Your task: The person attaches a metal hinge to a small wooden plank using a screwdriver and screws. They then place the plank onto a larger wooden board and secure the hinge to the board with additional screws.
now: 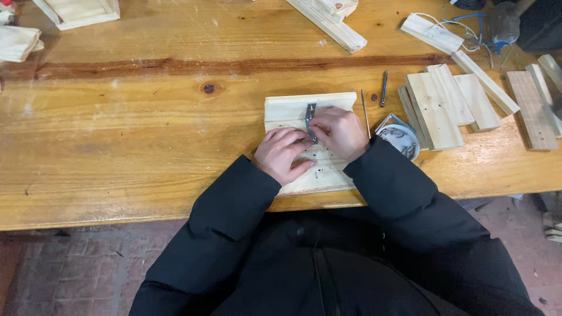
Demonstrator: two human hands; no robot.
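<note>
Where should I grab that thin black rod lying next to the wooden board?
Pinch the thin black rod around its middle, coming straight down from above. It lies flat on the table with bare wood on both long sides, so fingers probably fit there; its ends are too small.

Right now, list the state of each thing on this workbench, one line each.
Left hand: resting on the wooden panel, fingertips at the metal bracket.
Right hand: pinching the metal bracket.
Metal bracket: lying flat on the panel, partly covered by fingers.
Wooden panel: flat on the table, unmoved under both hands.
Screw tin: open, screws inside.
Wood slats: loosely stacked, untouched.
</note>
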